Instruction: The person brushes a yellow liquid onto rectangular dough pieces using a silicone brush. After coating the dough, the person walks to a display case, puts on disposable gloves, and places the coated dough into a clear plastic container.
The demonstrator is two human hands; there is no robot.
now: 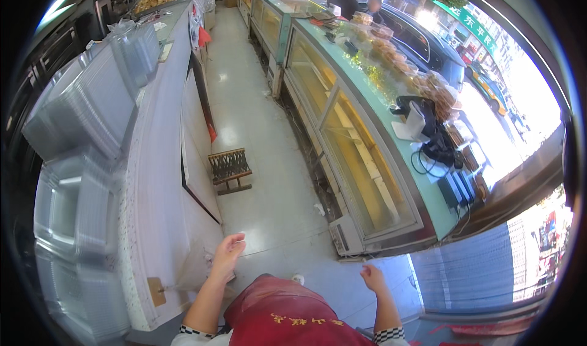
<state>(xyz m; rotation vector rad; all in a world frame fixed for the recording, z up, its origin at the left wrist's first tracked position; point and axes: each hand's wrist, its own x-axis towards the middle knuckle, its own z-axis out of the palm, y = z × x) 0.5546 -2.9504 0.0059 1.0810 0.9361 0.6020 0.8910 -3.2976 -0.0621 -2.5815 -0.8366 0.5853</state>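
Observation:
My left hand (228,256) hangs in the air beside the white counter (158,185), its fingers loosely curled and apart from the thumb. Nothing shows in it. On the other side of the red apron (289,311), my right hand (373,277) has its fingers curled in, with no object visible in it. This hand is nearest to the lower end of the glass display case (362,162). Between the two sides runs a pale tiled floor (268,199). A small folding stool (230,167) stands there against the counter.
Stacks of clear plastic containers (82,103) line the counter. Packed food (394,57), a black bag (440,149) and blue boxes (454,188) sit on the green case top (426,204). Two people (344,2) are outside near a parked car (403,34). A strip curtain (463,268) hangs right.

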